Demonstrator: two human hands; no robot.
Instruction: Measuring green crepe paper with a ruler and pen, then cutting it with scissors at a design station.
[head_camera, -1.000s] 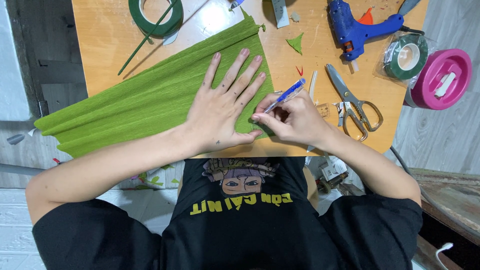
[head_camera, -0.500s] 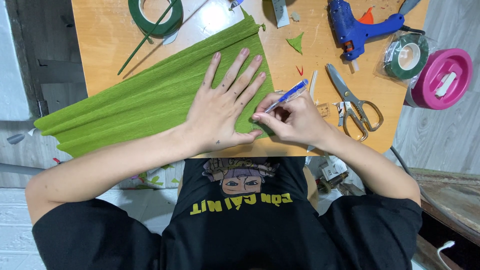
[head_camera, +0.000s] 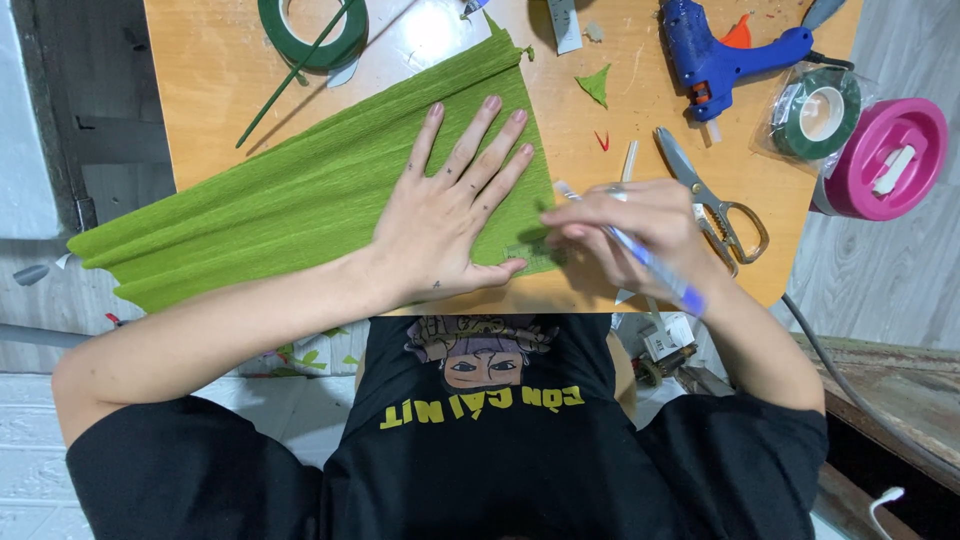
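Orange wooden tabletop (head_camera: 220, 90): left hand (head_camera: 440, 225), fingers spread flat, presses green crepe paper sheet (head_camera: 290, 195); right hand (head_camera: 640, 230) fingers pinch a blue-capped pen (head_camera: 640, 255) beside metal scissors (head_camera: 715, 205).

We see an orange wooden table (head_camera: 215, 90) under bright overhead light. Right of the table lies grey plank floor (head_camera: 885, 270); left of it, a dark grey wall (head_camera: 90, 110).

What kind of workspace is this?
Likely a home craft table for paper flower making: a pleated green crepe paper sheet, a blue hot glue gun, and rolls of dark green floral tape on the orange wooden tabletop.
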